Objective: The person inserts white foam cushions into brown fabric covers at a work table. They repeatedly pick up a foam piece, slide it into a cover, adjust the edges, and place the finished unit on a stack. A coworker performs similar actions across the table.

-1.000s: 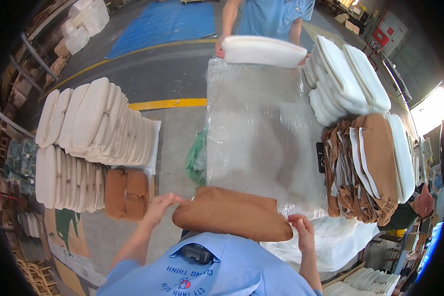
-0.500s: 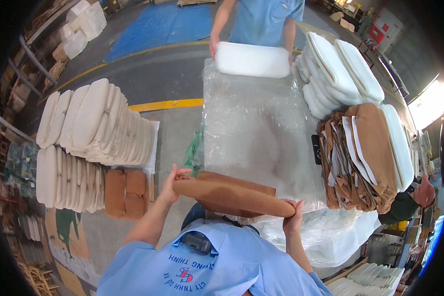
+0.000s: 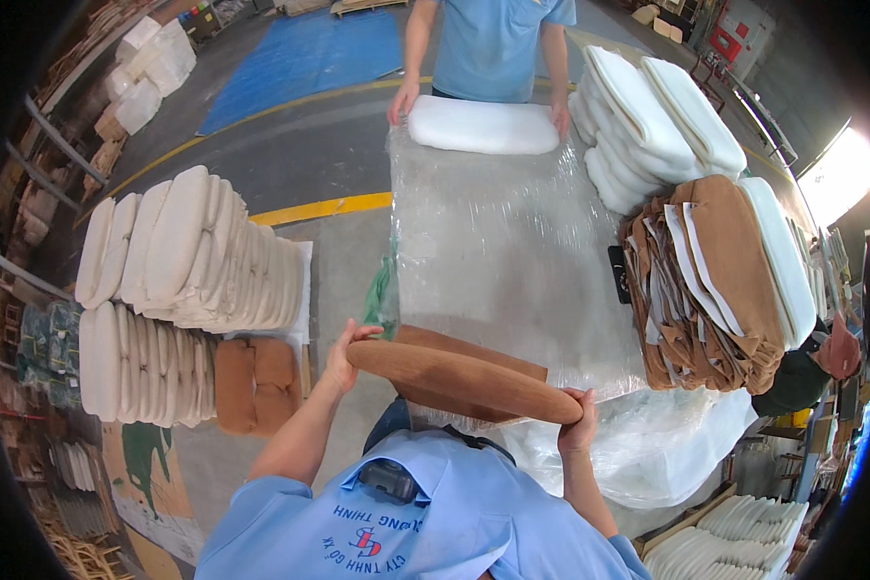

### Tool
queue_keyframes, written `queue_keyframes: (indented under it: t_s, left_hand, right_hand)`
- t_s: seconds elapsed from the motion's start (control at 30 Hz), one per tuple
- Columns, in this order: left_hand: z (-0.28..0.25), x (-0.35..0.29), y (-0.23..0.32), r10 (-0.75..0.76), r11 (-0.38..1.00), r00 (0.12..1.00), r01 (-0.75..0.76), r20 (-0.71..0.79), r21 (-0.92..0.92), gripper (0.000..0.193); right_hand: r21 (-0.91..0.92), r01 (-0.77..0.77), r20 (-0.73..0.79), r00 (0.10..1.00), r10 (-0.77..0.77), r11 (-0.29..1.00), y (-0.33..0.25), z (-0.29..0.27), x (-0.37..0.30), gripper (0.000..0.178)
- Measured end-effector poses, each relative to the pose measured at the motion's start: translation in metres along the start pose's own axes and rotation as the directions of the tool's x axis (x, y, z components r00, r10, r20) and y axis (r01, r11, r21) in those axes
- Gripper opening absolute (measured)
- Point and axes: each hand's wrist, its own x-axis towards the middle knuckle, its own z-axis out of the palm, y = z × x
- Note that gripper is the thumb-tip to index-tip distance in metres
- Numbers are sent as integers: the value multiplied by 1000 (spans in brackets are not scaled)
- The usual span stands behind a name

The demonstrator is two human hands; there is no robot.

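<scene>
Held level in front of my chest is a brown cushion [image 3: 464, 379] in a fabric cover, with a loose flap of the same brown cloth on its far side. At its left end my left hand [image 3: 344, 358] is closed on the cover, the thumb raised. My right hand [image 3: 577, 422] grips the right end. Both hands keep it stretched over the near edge of the plastic-wrapped worktable [image 3: 493, 242]. Whatever lies inside the cover is hidden. Across the table a co-worker [image 3: 488, 48] has both hands at the ends of a white foam pad [image 3: 483, 127].
To the right stand a pile of brown covers [image 3: 715, 261] and stacked white pads [image 3: 648, 106]. Stacked cream pads [image 3: 193, 242] and brown finished cushions [image 3: 257, 385] are on the left. Clear plastic sheeting [image 3: 638, 445] bulges by the table's near right corner.
The brown cushion, still between my hands, has tilted so more of its top face shows. The co-worker's white pad has been lowered onto the far end of the table.
</scene>
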Motion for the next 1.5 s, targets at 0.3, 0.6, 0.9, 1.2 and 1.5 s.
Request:
queue_keyframes:
  t_s: [0.3,0.6,0.9,1.2,1.5]
  left_hand:
    - [28,-42,7,382,886,922,-345,-65,309,52]
    - [19,-79,-11,319,910,946,-288,-59,298,37]
    - [-12,-78,-18,-30,999,998,31,-48,28,37]
    - [-28,-47,-56,7,982,1000,-5,12,-190,47]
    - [-42,-1,-33,-204,891,977,158,63,426,63]
  right_hand:
    - [6,-22,-8,1000,22,1000,1,-2,-11,58]
    - [-105,-134,147,978,148,985,-15,-16,-4,39]
    - [-241,-339,225,892,392,910,-32,-18,21,32]
    - [-108,-306,180,930,321,946,9,-24,21,25]
    - [-961,128,215,906,365,246,-25,9,86,40]
